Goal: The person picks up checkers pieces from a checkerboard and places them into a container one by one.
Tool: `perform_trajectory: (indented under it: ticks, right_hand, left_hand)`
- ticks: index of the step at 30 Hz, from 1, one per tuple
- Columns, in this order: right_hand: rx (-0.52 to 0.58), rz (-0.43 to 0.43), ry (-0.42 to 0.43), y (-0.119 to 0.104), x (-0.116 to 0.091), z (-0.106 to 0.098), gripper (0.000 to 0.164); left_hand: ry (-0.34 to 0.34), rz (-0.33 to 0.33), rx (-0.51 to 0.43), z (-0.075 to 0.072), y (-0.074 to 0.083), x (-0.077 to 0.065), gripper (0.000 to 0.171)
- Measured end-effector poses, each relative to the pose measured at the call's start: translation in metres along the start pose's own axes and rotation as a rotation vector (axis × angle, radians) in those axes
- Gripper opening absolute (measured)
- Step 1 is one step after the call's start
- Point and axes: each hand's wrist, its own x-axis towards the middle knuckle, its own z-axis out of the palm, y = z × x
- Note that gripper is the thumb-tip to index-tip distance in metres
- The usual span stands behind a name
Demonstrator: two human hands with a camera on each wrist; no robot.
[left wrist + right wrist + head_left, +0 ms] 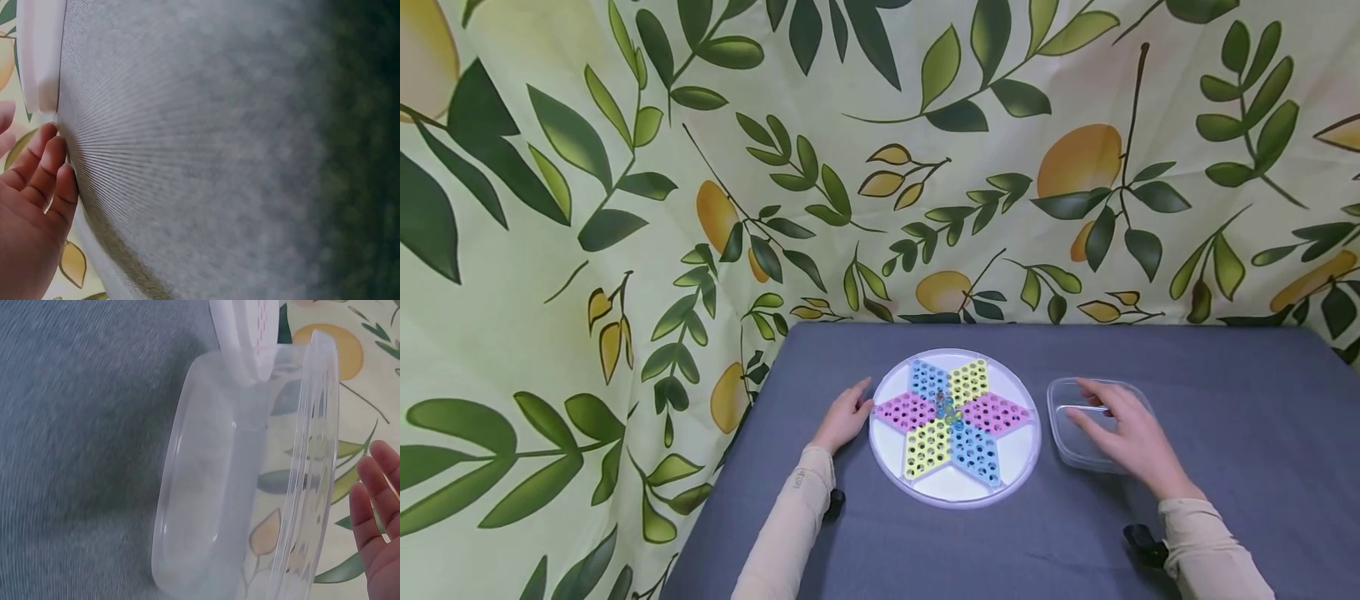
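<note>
Cream cloth [647, 333], printed with green leaves and orange fruit, runs across the left and the back, and in front of it we have the tabletop [940, 550] under a grey-blue cover. First up on the left, a pale sleeve [786, 529] with a black device [835, 504] at the cuff, and out of it comes the left hand [841, 419], low beside the game board's left rim. Its fingers [50, 165] are relaxed and gently bent, gripping nothing; whether they brush the rim, I cannot tell.

Now to the middle, and it's the round white game board [955, 483], lying flat! A six-pointed star of holes fills it: pink at the left, blue and yellow above and below, pink again at the right. Right at the heart of that star sits a small cluster of marbles [951, 412], blue and greenish ones among them, with a reddish one too.

Over to the right, just beside the board, stands the clear plastic box [1067, 442], upright, its mouth facing up and its bare bottom showing through the walls. Above it hovers the right hand [1123, 429], released, fingers [375, 494] spread from the thumb and clear of the rim.
</note>
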Motion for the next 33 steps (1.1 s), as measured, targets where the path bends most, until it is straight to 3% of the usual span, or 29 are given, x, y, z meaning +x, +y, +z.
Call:
perform_trajectory:
  ticks: [17,33]
  right_hand:
    - [0.012,-0.036,0.014,-0.009,0.004,0.019,0.049]
    - [0.039,-0.013,-0.057,-0.019,0.008,0.03,0.052]
  left_hand:
    - [-0.004,0.01,0.032,0.005,0.004,0.003,0.046]
    - [-0.017,0.0,0.05,0.006,0.006,0.004,0.046]
